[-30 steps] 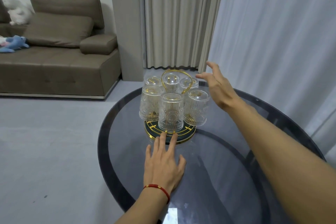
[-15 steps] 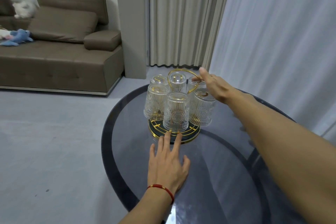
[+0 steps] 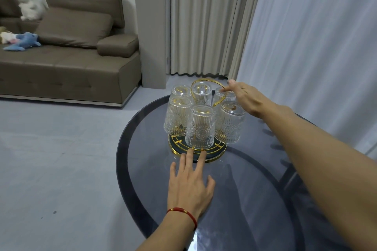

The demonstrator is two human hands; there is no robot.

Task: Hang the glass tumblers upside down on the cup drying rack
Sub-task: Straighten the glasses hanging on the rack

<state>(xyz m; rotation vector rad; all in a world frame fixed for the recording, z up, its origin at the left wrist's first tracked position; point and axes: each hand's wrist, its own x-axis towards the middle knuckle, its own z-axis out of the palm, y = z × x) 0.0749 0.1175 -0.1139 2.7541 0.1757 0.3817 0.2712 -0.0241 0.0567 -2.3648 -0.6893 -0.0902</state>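
The cup drying rack (image 3: 219, 154), a dark round base with gold trim, stands on the glass table. Several ribbed glass tumblers hang upside down on it; the nearest tumbler (image 3: 201, 126) faces me. A gold loop handle (image 3: 204, 82) rises from the rack's middle. My right hand (image 3: 244, 96) reaches in from the right, and its thumb and curled fingers pinch the right side of that handle, over the back-right tumbler (image 3: 220, 92). My left hand (image 3: 189, 185), with a red cord at the wrist, lies flat on the table, fingers apart, fingertips touching the base's front rim.
The round dark glass table (image 3: 255, 199) ends close behind the rack and to its left. A brown sofa (image 3: 67, 63) with soft toys stands at the back left. Curtains (image 3: 306, 47) hang close behind and to the right of the table.
My right hand came down from above the rack's right side onto the gold handle. My left hand has stayed flat at the base.
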